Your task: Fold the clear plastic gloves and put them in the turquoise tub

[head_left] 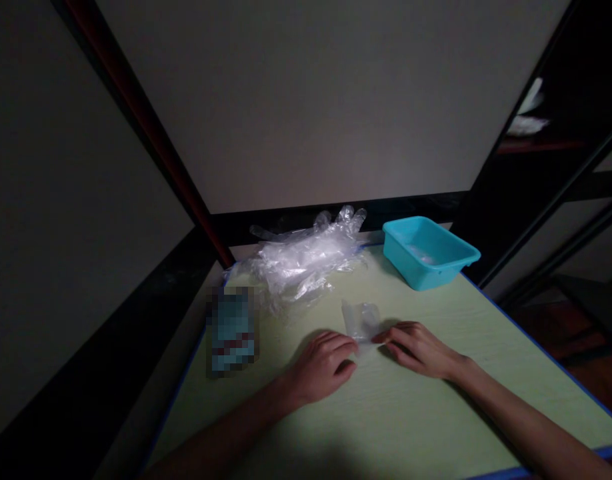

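A small piece of folded clear plastic (363, 321), which looks like a disposable glove, lies flat on the light green table between my hands. My left hand (326, 365) has curled fingers, with the fingertips at the plastic's lower left corner. Across from it, my right hand (417, 348) has its fingertips on the lower right corner, fingers bent and close together. Behind them spreads a loose heap of clear disposable gloves (306, 257), some glove fingers sticking up at its right end.
A turquoise plastic basket (429, 272) stands at the table's back right, with something pale and clear inside. On the left lies a blurred-out bluish packet (233, 333). Pale panels (326, 100) rise behind the table (386, 427), which has blue edging.
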A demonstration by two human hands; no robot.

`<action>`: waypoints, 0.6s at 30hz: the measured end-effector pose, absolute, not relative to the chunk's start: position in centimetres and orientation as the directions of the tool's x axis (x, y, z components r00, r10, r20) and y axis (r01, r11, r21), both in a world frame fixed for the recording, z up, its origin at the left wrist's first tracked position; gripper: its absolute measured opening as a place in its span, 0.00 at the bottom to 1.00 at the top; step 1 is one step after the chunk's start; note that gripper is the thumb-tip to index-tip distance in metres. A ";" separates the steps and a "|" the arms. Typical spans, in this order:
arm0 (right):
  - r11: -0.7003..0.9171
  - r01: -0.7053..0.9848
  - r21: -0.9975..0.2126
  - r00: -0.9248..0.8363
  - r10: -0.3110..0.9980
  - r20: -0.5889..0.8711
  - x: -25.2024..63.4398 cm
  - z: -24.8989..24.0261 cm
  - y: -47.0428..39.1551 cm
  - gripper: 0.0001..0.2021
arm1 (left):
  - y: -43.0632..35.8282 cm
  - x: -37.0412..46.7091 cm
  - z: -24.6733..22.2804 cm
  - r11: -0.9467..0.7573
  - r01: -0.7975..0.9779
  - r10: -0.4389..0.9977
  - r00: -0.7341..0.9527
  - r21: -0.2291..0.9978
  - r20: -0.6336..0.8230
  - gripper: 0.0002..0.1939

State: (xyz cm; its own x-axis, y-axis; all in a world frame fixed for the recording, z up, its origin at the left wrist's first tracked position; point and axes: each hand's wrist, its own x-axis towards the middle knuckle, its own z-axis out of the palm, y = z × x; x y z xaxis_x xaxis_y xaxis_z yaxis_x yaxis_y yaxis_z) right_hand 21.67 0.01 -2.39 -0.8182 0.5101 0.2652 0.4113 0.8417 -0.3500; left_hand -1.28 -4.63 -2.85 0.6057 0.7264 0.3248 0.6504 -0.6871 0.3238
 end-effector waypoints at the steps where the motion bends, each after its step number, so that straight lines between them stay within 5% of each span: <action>1: 0.824 0.413 -0.387 -0.808 0.528 0.261 21.6 -2.5 0.0 0.10 | -4.5 -1.1 -3.0 -0.675 0.662 0.737 0.587 0.326 0.335 0.08; 12: 0.797 0.360 -0.485 -0.802 0.530 0.275 20.9 -3.1 0.6 0.11 | -3.6 -0.4 -3.4 -0.594 0.658 0.802 0.448 0.462 0.395 0.08; 18: 0.610 0.412 -0.677 -0.653 0.716 0.247 20.4 -3.8 1.3 0.10 | -3.2 -0.3 -3.1 -0.418 0.609 0.908 0.312 0.675 0.281 0.06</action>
